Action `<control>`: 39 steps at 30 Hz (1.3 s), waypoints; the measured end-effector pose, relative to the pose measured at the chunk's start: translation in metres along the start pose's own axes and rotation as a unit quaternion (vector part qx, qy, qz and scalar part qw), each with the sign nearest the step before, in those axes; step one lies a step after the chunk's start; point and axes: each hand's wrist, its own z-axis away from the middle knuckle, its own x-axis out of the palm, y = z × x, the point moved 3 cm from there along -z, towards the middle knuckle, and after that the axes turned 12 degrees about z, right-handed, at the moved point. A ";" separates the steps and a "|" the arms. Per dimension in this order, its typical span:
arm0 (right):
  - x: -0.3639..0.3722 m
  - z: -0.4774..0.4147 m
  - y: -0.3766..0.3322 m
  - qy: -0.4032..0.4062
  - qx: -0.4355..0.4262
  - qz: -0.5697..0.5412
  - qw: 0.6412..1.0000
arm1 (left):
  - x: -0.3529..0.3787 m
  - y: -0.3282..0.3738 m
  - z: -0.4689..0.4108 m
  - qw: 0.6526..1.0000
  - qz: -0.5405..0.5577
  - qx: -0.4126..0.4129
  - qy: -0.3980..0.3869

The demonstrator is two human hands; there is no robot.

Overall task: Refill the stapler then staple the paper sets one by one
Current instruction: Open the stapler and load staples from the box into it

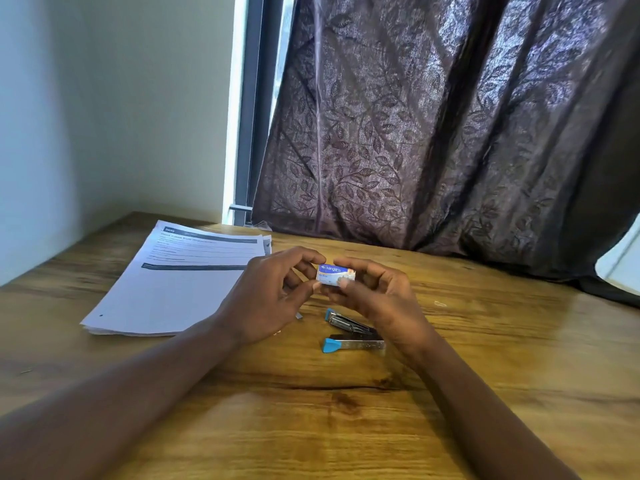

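The right hand point(377, 296) hides the hinge end of the opened stapler point(349, 336). Just above the stapler, it and the left hand point(266, 299) pinch a small staple box point(336, 274) with curled fingers. The paper stack point(166, 285) lies left of the stapler.

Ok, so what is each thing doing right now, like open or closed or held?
staple box: held above the table by both hands, looks closed.
left hand: fingers pinch the box's left end.
right hand: fingers pinch its right end.
stapler: swung open, lying on the table.
paper stack: flat on the table, untouched.
curtain: drawn, gap at its left.
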 end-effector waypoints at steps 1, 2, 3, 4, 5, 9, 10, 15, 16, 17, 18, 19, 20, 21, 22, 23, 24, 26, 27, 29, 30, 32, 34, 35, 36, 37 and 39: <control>0.000 -0.001 -0.001 -0.018 0.036 -0.049 0.998 | -0.001 -0.001 0.000 1.000 0.000 -0.003 -0.001; 0.000 -0.001 -0.001 -0.035 0.064 -0.096 0.993 | -0.002 -0.002 -0.001 1.000 0.003 -0.008 -0.002; -0.001 -0.002 -0.002 -0.047 0.082 -0.131 0.987 | -0.002 -0.003 -0.001 1.000 0.009 -0.015 -0.002; -0.001 -0.003 -0.003 -0.054 0.091 -0.153 0.983 | -0.004 -0.003 -0.001 1.000 0.017 -0.021 -0.003; -0.001 -0.003 -0.004 -0.061 0.096 -0.164 0.980 | -0.005 -0.002 0.000 0.999 0.025 -0.025 -0.003; 0.001 -0.003 -0.002 -0.071 0.115 -0.175 0.975 | -0.006 -0.001 0.001 0.999 0.038 -0.036 -0.004; 0.001 -0.003 -0.001 -0.071 0.118 -0.174 0.975 | -0.006 -0.002 0.001 0.998 0.040 -0.041 -0.002; -0.003 -0.004 0.001 -0.065 0.129 -0.174 0.974 | -0.006 -0.006 0.001 0.995 0.075 -0.060 0.002; -0.004 -0.004 0.001 -0.062 0.131 -0.174 0.974 | -0.006 -0.008 0.000 0.994 0.083 -0.066 0.004; -0.005 -0.004 0.000 -0.057 0.134 -0.174 0.974 | -0.007 -0.009 0.000 0.993 0.096 -0.075 0.004; -0.006 -0.004 0.000 -0.050 0.138 -0.174 0.974 | -0.006 -0.011 0.000 0.990 0.113 -0.084 0.003; -0.007 -0.004 0.001 -0.043 0.142 -0.175 0.973 | -0.006 -0.012 -0.001 0.988 0.128 -0.092 -0.001; -0.007 -0.004 0.001 -0.037 0.146 -0.177 0.973 | -0.006 -0.013 -0.001 0.985 0.140 -0.098 -0.005; -0.007 -0.004 0.002 -0.032 0.149 -0.177 0.972 | -0.006 -0.014 -0.001 0.983 0.151 -0.104 -0.009; -0.008 -0.004 0.003 -0.027 0.151 -0.175 0.973 | -0.006 -0.015 -0.001 0.981 0.159 -0.109 -0.011; -0.008 -0.005 0.004 -0.023 0.151 -0.173 0.973 | -0.007 -0.015 0.000 0.980 0.165 -0.113 -0.011; -0.008 -0.005 0.005 -0.022 0.152 -0.172 0.973 | -0.007 -0.016 0.000 0.979 0.167 -0.115 -0.011; -0.009 -0.007 0.005 -0.032 0.157 -0.175 0.971 | -0.007 -0.018 0.001 0.978 0.170 -0.117 -0.010; -0.009 -0.007 0.005 -0.039 0.159 -0.183 0.969 | -0.007 -0.018 0.002 0.978 0.171 -0.118 -0.009; -0.009 -0.006 0.006 -0.049 0.160 -0.195 0.966 | -0.007 -0.016 0.002 0.979 0.167 -0.116 -0.005; -0.009 -0.006 0.006 -0.048 0.155 -0.190 0.968 | -0.006 -0.014 0.002 0.980 0.162 -0.113 -0.004; -0.007 -0.006 0.006 -0.035 0.143 -0.160 0.976 | -0.006 -0.013 0.003 0.982 0.153 -0.108 -0.001; -0.005 -0.006 0.007 -0.025 0.140 -0.136 0.980 | -0.006 -0.011 0.003 0.982 0.152 -0.108 0.003; -0.005 -0.005 0.007 -0.023 0.140 -0.130 0.981 | -0.005 -0.011 0.003 0.982 0.151 -0.109 0.007; -0.004 -0.005 0.007 -0.022 0.140 -0.124 0.982 | -0.006 -0.010 0.003 0.982 0.149 -0.113 0.011; -0.003 -0.005 0.007 -0.020 0.140 -0.119 0.983 | -0.006 -0.009 0.003 0.982 0.146 -0.117 0.016; -0.002 -0.004 0.007 -0.021 0.138 -0.109 0.984 | -0.006 -0.008 0.003 0.983 0.135 -0.125 0.021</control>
